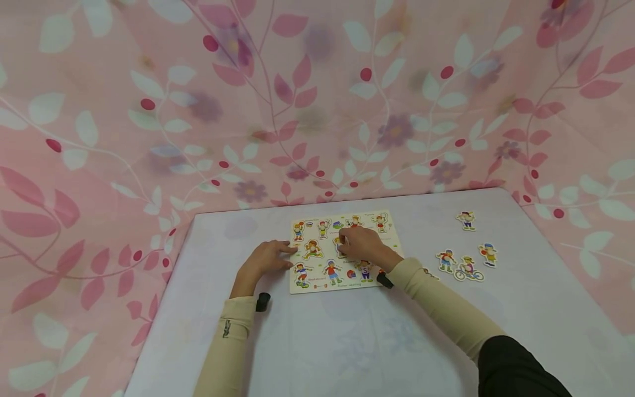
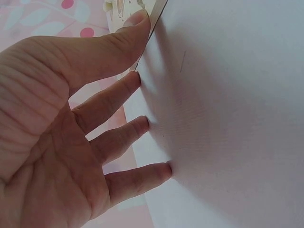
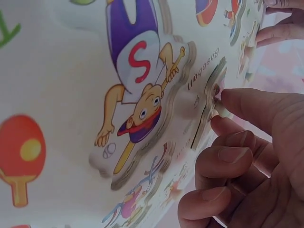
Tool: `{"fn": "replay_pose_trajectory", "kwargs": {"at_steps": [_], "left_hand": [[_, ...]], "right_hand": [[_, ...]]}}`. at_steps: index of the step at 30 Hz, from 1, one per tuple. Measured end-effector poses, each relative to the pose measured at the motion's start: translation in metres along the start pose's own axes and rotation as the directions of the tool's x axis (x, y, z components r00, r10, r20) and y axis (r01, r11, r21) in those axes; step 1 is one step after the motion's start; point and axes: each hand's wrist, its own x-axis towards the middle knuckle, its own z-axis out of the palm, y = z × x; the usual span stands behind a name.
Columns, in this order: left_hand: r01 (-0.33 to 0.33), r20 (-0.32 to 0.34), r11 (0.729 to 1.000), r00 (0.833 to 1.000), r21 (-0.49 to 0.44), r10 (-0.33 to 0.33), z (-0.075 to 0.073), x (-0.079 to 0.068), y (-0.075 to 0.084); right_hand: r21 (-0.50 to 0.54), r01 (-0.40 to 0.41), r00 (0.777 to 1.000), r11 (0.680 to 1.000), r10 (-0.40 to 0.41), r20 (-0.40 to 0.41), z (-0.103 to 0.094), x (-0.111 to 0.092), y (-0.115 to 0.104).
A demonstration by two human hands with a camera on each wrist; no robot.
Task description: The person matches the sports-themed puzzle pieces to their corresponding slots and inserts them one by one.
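A pale wooden puzzle board [image 1: 317,270] with printed sports figures lies on the table. My right hand [image 1: 364,245] is over its middle, thumb and forefinger pinching a small figure puzzle piece [image 1: 339,248] at its slot. Most of that piece is hidden by the fingers. In the right wrist view, a baseball player piece [image 3: 137,61] with an "S" on the shirt sits in the board near this hand. My left hand [image 1: 265,259] is at the board's left edge, fingers spread. Its thumb touches the board's edge and the other fingertips rest on the tablecloth, as the left wrist view shows.
Right of the board lie several loose figure pieces: a capped figure [image 1: 466,220], a figure with a ball [image 1: 488,255], a standing figure [image 1: 446,260] and a cyclist [image 1: 468,269]. Another piece is partly behind the right sleeve [image 1: 421,281]. A pink floral curtain [image 1: 317,110] hangs behind the table.
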Motion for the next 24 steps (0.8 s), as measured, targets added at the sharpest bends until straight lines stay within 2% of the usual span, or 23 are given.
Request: {"fn": "replay_pose_trajectory", "kwargs": {"at_steps": [11, 17, 24], "left_hand": [[-0.01, -0.002, 1.0, 1.0, 0.001, 0.01, 0.003, 0.003, -0.002], [-0.021, -0.001, 1.0, 1.0, 0.017, 0.021, 0.002, 0.003, -0.004], [-0.018, 0.004, 1.0, 1.0, 0.021, 0.018, 0.001, 0.001, -0.004]], "right_hand": [[0.014, 0.001, 1.0, 1.0, -0.002, 0.027, -0.003, -0.001, 0.001], [0.084, 0.037, 0.999, 0.996, -0.035, -0.021, -0.018, -0.006, 0.008], [0.067, 0.095, 0.992, 0.993, -0.089, -0.09, -0.034, -0.016, 0.013]]}}
